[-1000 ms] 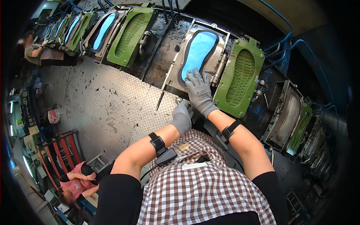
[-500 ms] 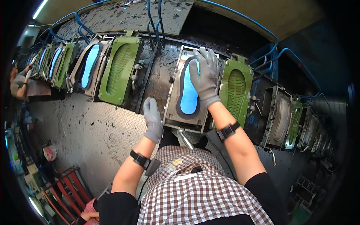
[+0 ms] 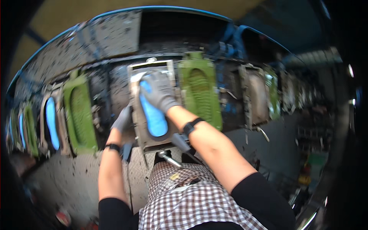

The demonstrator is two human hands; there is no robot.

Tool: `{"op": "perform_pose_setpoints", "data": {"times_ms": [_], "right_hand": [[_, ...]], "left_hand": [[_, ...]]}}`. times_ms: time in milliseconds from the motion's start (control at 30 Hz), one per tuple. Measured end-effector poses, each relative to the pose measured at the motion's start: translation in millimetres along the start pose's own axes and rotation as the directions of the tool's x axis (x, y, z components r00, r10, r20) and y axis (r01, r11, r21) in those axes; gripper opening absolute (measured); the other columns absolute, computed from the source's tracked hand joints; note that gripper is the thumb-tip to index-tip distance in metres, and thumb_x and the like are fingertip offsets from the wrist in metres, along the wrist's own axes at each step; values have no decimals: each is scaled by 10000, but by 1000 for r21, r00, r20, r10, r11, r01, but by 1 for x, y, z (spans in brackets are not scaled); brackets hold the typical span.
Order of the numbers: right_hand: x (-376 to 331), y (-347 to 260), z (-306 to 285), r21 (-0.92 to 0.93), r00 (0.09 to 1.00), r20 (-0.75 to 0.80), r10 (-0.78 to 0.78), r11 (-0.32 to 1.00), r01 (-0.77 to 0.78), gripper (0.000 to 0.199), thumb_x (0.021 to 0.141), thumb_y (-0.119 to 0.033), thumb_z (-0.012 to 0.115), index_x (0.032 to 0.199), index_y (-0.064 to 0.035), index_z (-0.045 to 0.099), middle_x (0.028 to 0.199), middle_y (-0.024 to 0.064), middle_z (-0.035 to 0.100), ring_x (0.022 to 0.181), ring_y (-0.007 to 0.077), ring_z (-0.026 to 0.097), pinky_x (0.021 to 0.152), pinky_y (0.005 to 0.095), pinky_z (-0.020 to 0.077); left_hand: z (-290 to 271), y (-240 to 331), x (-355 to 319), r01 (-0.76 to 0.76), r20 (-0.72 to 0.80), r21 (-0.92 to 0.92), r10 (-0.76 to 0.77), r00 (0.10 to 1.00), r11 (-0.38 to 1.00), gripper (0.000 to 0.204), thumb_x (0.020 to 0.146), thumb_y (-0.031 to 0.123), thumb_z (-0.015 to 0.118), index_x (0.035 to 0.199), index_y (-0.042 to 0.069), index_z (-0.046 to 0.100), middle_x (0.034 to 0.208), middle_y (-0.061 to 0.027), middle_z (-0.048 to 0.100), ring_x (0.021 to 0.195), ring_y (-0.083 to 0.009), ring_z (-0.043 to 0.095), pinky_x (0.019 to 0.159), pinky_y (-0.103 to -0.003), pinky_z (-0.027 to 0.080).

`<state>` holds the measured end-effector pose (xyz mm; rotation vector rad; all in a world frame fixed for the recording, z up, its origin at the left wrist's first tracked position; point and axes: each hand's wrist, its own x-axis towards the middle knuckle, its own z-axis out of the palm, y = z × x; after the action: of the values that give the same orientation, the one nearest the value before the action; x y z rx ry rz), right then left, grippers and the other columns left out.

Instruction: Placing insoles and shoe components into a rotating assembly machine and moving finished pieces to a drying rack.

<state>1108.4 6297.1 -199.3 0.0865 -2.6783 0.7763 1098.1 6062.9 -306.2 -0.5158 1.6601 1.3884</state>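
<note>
A blue shoe sole [image 3: 153, 119] with a dark border lies in a metal mould half [image 3: 142, 142] in front of me. My right hand [image 3: 158, 90], in a grey glove, rests flat on the far end of the sole, thumb apart from the fingers. My gloved left hand [image 3: 122, 119] is at the mould's left side, fingers stretched out and partly blurred; I cannot tell if it touches the metal. Joined on the right is a green mould half [image 3: 200, 94] with a ridged, sole-shaped hollow. A metal handle [image 3: 168, 158] sticks out from the mould's near end.
Left stands another green mould half [image 3: 79, 115], beside a mould holding a blue sole [image 3: 51, 122]. More moulds line the bench on both sides, including a grey metal one [image 3: 256, 96]. Blue pipes [image 3: 161, 7] run behind, and dark scraps litter a board [image 3: 115, 36] at the back.
The view has swung, so the bench sits further left and more level in the picture. My left hand has come closer to the mould's left edge; my right hand stays on the sole's far end.
</note>
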Motion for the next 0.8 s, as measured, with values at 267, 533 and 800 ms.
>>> {"op": "perform_pose_setpoints", "data": {"times_ms": [267, 533, 800], "right_hand": [[-65, 18, -4, 46, 992, 93, 88, 995, -93, 562, 956, -433, 573, 1459, -184, 561, 1545, 138, 470, 1500, 406, 340, 1223, 633, 232], [-280, 92, -225, 320, 989, -140, 57, 947, -9, 323, 943, -203, 645, 1251, -119, 693, 1137, 98, 698, 1085, 306, 646, 964, 441, 498], [-605, 206, -447, 259, 508, -551, 662, 715, -650, 253, 1012, -125, 624, 1246, -46, 676, 1197, 135, 718, 1080, 284, 702, 928, 370, 567]], "left_hand": [[54, -88, -193, -538, -179, 732, 879, 441, 419, 338, 992, 97, 617, 1298, -47, 624, 1270, -198, 649, 1196, -350, 612, 1054, -430, 464], [172, -105, -213, -582, 545, 769, 746, 382, -264, 465, 799, 124, 663, 1259, 109, 727, 909, -125, 698, 792, -352, 584, 795, -469, 476], [357, -43, -183, -824, 632, 565, 625, 458, 32, 539, 847, -48, 546, 1353, 77, 681, 1243, -162, 709, 1054, -291, 633, 972, -384, 495]]}}
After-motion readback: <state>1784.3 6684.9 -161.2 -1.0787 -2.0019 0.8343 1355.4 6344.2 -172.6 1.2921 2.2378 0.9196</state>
